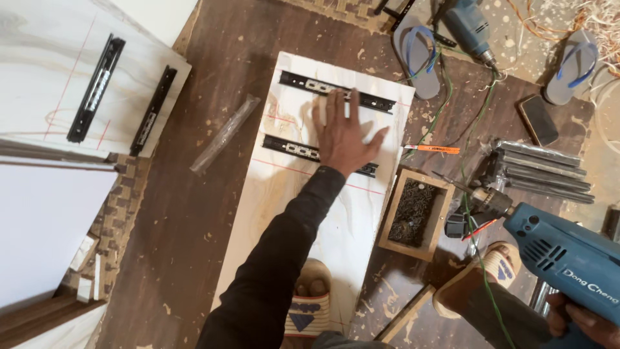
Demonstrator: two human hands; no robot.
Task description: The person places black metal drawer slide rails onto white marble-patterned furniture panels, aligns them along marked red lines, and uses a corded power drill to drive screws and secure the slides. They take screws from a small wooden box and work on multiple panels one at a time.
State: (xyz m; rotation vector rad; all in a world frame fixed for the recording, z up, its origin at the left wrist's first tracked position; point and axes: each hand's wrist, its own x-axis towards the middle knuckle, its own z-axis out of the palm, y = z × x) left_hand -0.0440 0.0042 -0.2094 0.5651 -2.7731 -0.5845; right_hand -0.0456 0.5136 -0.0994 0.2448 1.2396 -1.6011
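Two black drawer slides on the pale board; two hands in view.

We see our left hand (347, 134) flat, fingers spread, between the slides, touching both. Upper slide (310, 84) and lower slide (290, 148) run crosswise on the board (303, 213), tilted down-right. Bare board lies below; one screw box (414, 213) abuts its right edge. Right hand (584, 322) grips the blue drill (555, 249).

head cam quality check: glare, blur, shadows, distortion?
Head view: soft, even light, faint shadows; mild overexposure on the white panels at left; left hand on the board is sharp; blue drill in the right hand sharp, cropped by the frame; slight wide-angle stretch at edges.
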